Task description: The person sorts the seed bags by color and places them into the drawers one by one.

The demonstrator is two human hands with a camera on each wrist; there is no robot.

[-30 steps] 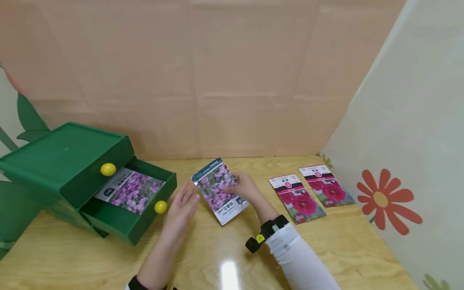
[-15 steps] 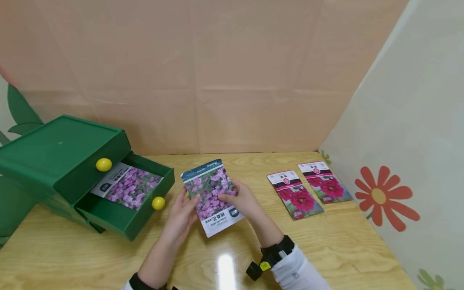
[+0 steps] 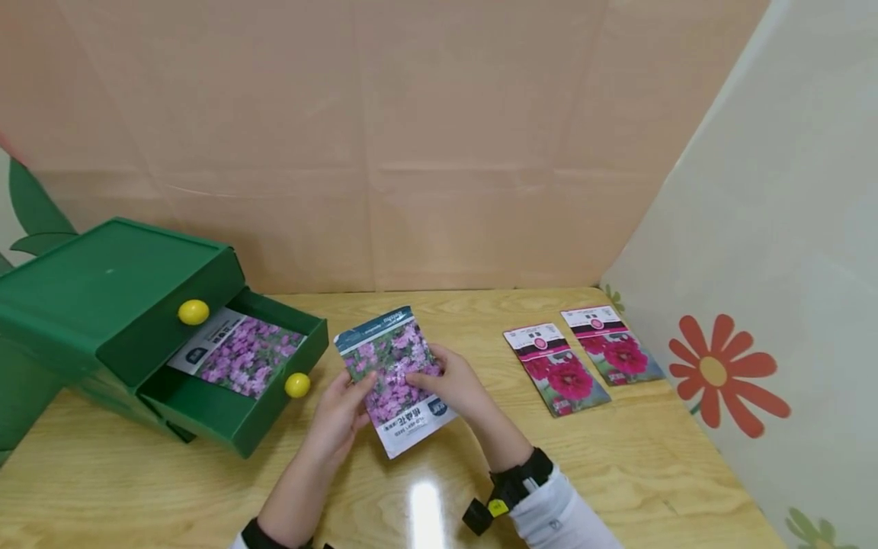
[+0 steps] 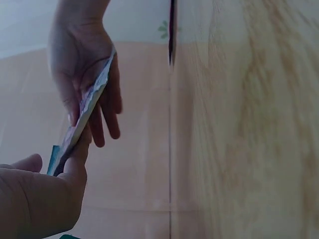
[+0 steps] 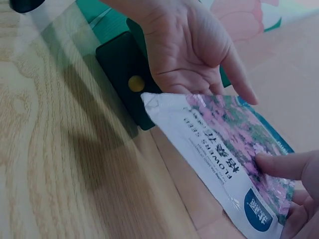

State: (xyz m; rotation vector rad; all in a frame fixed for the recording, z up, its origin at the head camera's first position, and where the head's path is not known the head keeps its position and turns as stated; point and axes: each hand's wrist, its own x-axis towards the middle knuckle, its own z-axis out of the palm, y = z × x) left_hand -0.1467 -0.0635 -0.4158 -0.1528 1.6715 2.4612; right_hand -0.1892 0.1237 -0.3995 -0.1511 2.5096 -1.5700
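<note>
In the head view, a flower seed packet [image 3: 391,354] with purple blossoms, a dark blue top band and a white lower band is held tilted above the table. My left hand [image 3: 336,419] pinches its left edge, thumb on the face and fingers behind. At the opposite edge my right hand [image 3: 463,385] grips it the same way. The right wrist view shows the packet [image 5: 232,144] between both hands, its face printed "FLOWERS SEED". A similar purple packet [image 3: 254,354] lies in the pulled-out lower drawer [image 3: 206,408] of a green drawer box [image 3: 116,282].
Two seed packets with pink-red flowers, a nearer one [image 3: 565,377] and a farther one [image 3: 620,351], lie on the wooden table [image 3: 658,473] to the right. Yellow knobs [image 3: 298,385] stick out from the drawer fronts. A peach-coloured backdrop [image 3: 446,152] stands behind the table.
My left hand, earlier apart from the packet with fingers extended, has taken hold of its left edge. The packet has come slightly left and nearer, with my right hand still gripping it.
</note>
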